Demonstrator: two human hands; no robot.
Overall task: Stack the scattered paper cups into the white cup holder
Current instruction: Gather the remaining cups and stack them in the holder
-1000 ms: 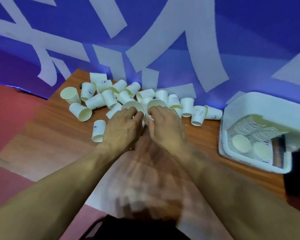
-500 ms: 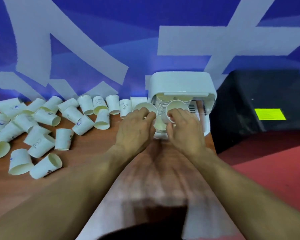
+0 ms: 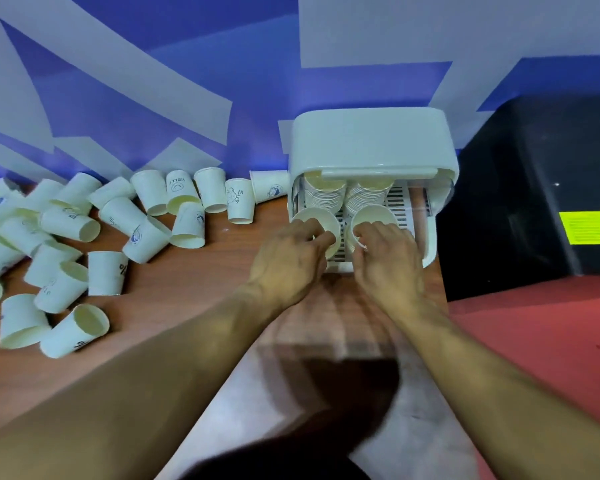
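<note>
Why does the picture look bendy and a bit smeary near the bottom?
Head view: the wide-angle lens bows the wooden table edge and stretches the forearms; the table's near edge by the dark shape below is motion-smeared; the left hand, right hand and white cup holder stay fairly sharp under bluish light.

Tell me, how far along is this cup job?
Partway. Two stacks already sit in the holder. The left hand and right hand each hold a cup at its mouth. Many loose cups still lie on the table.
</note>
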